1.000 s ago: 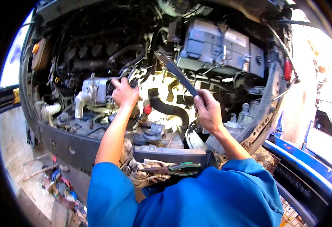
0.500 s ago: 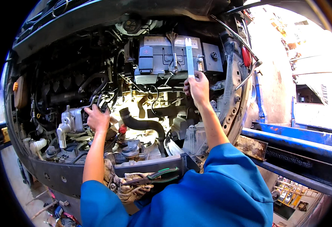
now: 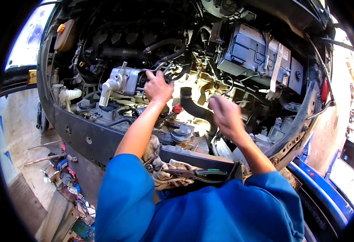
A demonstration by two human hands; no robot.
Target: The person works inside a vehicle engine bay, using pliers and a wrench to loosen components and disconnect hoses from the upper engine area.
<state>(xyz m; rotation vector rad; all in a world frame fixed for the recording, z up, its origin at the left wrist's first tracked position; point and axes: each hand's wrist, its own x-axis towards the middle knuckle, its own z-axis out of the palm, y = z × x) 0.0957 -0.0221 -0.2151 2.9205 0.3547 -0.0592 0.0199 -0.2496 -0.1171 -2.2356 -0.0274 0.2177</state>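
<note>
My left hand (image 3: 159, 87) is in the engine bay beside a silver metal housing with pipe stubs (image 3: 122, 80). Its fingers curl round a spot by the housing's right end; what they hold is hidden. My right hand (image 3: 226, 117), blurred by motion, hovers over a thick black hose (image 3: 193, 105) with its fingers bent inward; whether anything is in them does not show. A flat silver pry bar (image 3: 277, 66) lies across the battery (image 3: 247, 44), apart from both hands. Left of the hose is a red rounded part (image 3: 177, 108).
Pliers with green-edged handles (image 3: 211, 172) rest on a stained cloth (image 3: 160, 177) at the front crossmember (image 3: 104, 149). Another metal tool lies on the battery. A thin prop rod stands at the right. Scrap (image 3: 70, 181) litters the floor at lower left.
My right hand has let go of the pry bar, leaving it on the battery, and has moved down towards the hose. The left hand stays by the housing. The view has shifted and tilted.
</note>
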